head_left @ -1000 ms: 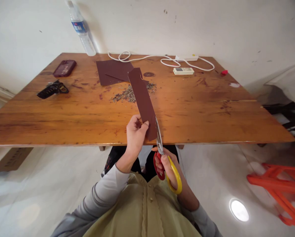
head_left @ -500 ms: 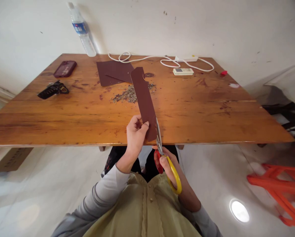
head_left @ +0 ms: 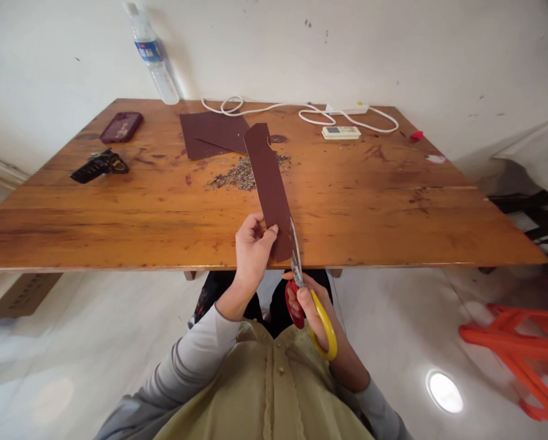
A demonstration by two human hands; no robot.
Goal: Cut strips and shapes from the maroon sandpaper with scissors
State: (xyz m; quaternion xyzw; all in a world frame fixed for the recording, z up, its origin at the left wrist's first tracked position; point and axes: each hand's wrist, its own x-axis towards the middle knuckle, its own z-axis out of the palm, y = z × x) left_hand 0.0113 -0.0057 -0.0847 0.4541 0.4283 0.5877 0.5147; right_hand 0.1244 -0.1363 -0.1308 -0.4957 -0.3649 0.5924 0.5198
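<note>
My left hand (head_left: pixel 254 249) pinches the lower left edge of a long dark maroon strip of card or stiff paper (head_left: pixel 270 186), thumb on top. The strip is held up over the table's front edge, with a notch near its far right end. Gripped in my right hand (head_left: pixel 317 308) is a pair of scissors (head_left: pixel 296 253) with one red and one yellow handle loop. Their blades point away from me and lie along the strip's lower right edge. Beyond the strip lies a pile of small shredded bits (head_left: pixel 237 174), partly hidden by it.
Dark maroon sheets (head_left: pixel 210 131) lie behind the pile on the wooden table (head_left: pixel 370 214). A phone (head_left: pixel 122 127) and a black object (head_left: pixel 98 166) are at left, a bottle (head_left: pixel 155 58) at the back. A white power strip (head_left: pixel 347 109) and remote (head_left: pixel 340 132) sit back right. An orange stool (head_left: pixel 507 336) stands right.
The red handle loop has shifted slightly down and away from the blades' line, so the scissors look a little wider apart. My left hand and the strip have hardly moved.
</note>
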